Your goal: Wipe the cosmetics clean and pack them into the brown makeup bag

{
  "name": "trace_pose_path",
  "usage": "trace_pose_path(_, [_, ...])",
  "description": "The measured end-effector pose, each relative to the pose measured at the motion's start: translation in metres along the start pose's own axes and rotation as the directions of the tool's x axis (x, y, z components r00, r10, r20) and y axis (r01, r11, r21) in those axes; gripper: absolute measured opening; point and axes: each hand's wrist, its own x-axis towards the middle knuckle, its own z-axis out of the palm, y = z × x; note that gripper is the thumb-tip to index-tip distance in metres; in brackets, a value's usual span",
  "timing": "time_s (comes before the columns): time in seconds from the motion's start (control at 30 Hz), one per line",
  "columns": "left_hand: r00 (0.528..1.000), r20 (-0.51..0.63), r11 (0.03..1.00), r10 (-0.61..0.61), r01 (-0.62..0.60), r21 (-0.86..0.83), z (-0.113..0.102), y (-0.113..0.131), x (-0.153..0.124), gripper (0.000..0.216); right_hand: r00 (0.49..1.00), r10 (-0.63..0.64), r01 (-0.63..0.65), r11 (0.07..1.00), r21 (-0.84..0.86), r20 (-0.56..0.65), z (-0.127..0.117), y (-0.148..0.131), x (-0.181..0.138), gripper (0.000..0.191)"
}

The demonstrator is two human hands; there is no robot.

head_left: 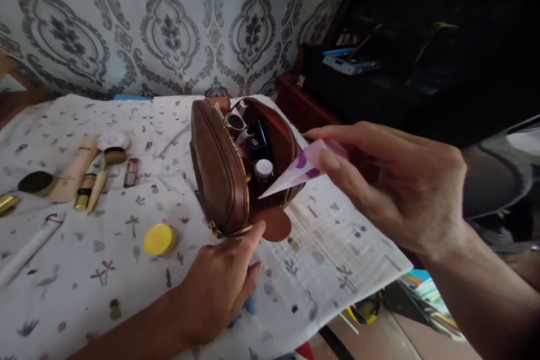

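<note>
A brown leather zip pouch (219, 171) stands open on a patterned white cloth (126, 270), holding sunglasses (234, 120), a black compact and a white-capped bottle (264, 169). My left hand (223, 284) rests on the cloth at the pouch's near end, fingertips touching its zip corner, fingers loosely curled and holding nothing. My right hand (392, 180) pinches a small white and purple packet (297, 171) between thumb and fingers, its tip pointing into the pouch's opening.
On the cloth to the left lie a yellow round jar (160, 239), a makeup brush (105, 171), a beige tube (76, 169), a lipstick (131, 172), a gold-capped tube (84, 192) and a white pen-like stick (31, 247). Dark cluttered furniture stands at right.
</note>
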Motion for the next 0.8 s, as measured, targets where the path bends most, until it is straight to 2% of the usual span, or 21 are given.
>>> trace_pose_path(0.2, [0.998,-0.041,0.999,0.039,-0.038,0.022,0.002,-0.004,0.003,0.058,0.988,-0.044,0.035,0.997,0.068,0.147,0.006,0.004,0.007,0.014])
trace_pose_path(0.33, [0.998,-0.045,0.999,0.041,-0.042,-0.007,0.005,-0.007,0.003,0.062,0.973,-0.014,-0.012,0.994,0.111,0.232,0.005,0.005,0.006,0.011])
trace_pose_path(0.6, [0.997,-0.056,0.999,0.050,-0.050,-0.010,0.008,-0.010,0.003,0.063,0.960,-0.113,0.079,0.987,0.138,0.256,0.006,0.015,0.002,0.012])
trace_pose_path(0.8, [0.995,-0.086,0.998,0.055,-0.058,-0.038,0.010,-0.010,0.004,0.064,0.971,-0.022,0.008,0.998,0.059,0.237,-0.010,0.019,0.016,0.020])
